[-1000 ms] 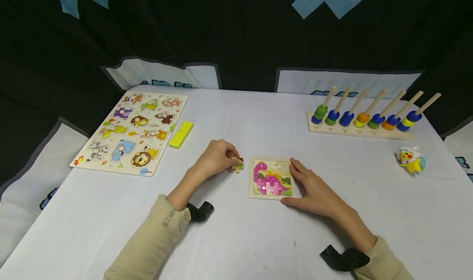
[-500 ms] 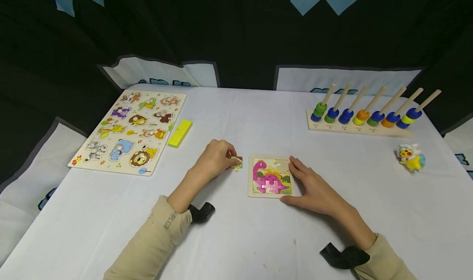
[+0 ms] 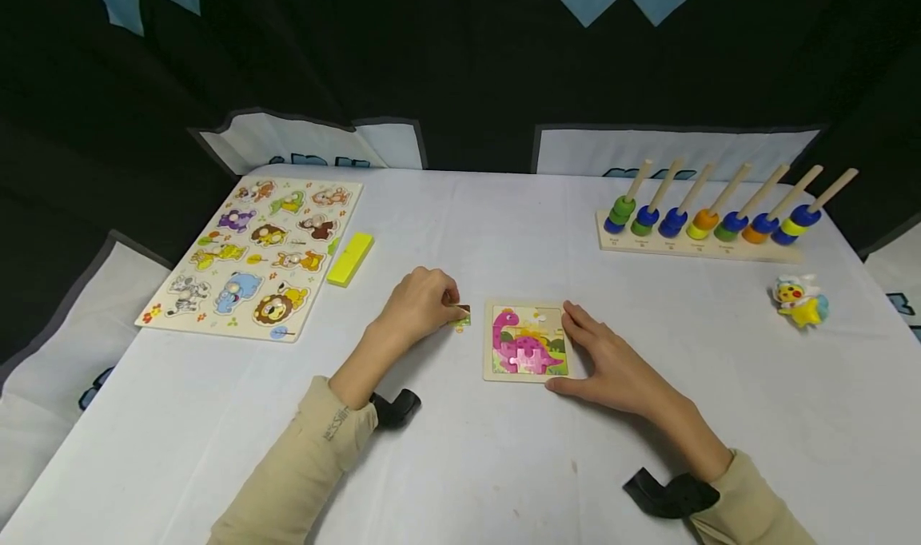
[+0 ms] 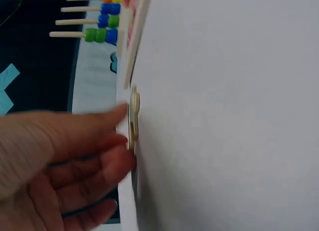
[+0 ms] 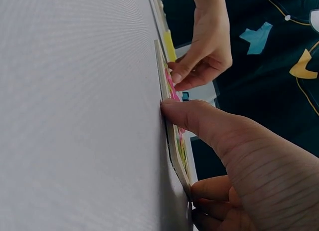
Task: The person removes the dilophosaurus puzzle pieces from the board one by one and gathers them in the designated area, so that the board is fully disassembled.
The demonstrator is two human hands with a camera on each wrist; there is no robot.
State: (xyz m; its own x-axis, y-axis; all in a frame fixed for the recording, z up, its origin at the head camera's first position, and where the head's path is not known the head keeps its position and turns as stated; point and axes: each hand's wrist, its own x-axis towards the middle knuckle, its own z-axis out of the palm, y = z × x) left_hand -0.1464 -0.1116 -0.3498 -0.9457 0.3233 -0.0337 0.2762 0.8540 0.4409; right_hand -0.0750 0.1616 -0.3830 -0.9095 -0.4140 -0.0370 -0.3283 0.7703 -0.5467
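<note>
My left hand [image 3: 420,312] pinches a small jigsaw piece [image 3: 464,316] between thumb and fingers, low over the white table. Seen edge-on in the left wrist view, a second flat layer [image 4: 136,114] lies against it. Just to the right lies a square wooden dinosaur puzzle [image 3: 528,378] with a pink dinosaur picture. Its top right area shows pale bare wood. My right hand [image 3: 612,363] holds that puzzle by its right side, the thumb [image 5: 187,114] at the near edge and the fingers at the far right corner.
A large animal peg puzzle [image 3: 237,331] lies at the left, beside a yellow block [image 3: 350,260]. A wooden bead stacker [image 3: 698,248] with upright pegs stands at the back right. In front of it sits a small yellow figurine [image 3: 801,300].
The pinched piece has turned slightly and tucked further behind my left fingers. My right hand stays on the dinosaur puzzle; the head view has shifted a little.
</note>
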